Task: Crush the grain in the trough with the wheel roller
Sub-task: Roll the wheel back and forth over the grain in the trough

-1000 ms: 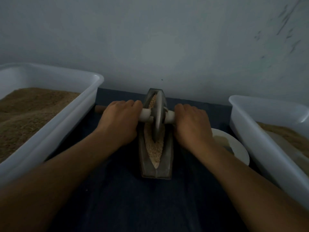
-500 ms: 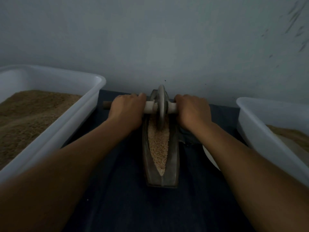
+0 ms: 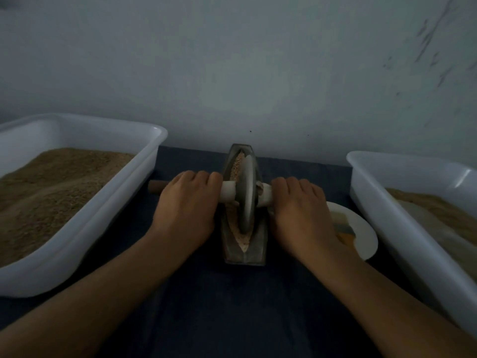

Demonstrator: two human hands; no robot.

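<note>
Grain (image 3: 236,166) lies in the trough (image 3: 244,257); wheel (image 3: 246,195) has rolled back from the far end toward the near tip. Left hand (image 3: 187,205) and right hand (image 3: 300,210) both clasp the axle (image 3: 228,193). Another crushing pass underway, grain still coarse.

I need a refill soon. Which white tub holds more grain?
The left white tub: its grain is heaped near the rim, while the right white tub holds a lower layer.

Dim light – pale grey-blue wall (image 3: 258,73), scuffed with dark marks upper right – dark blue cloth (image 3: 232,306) covers the work surface
</note>
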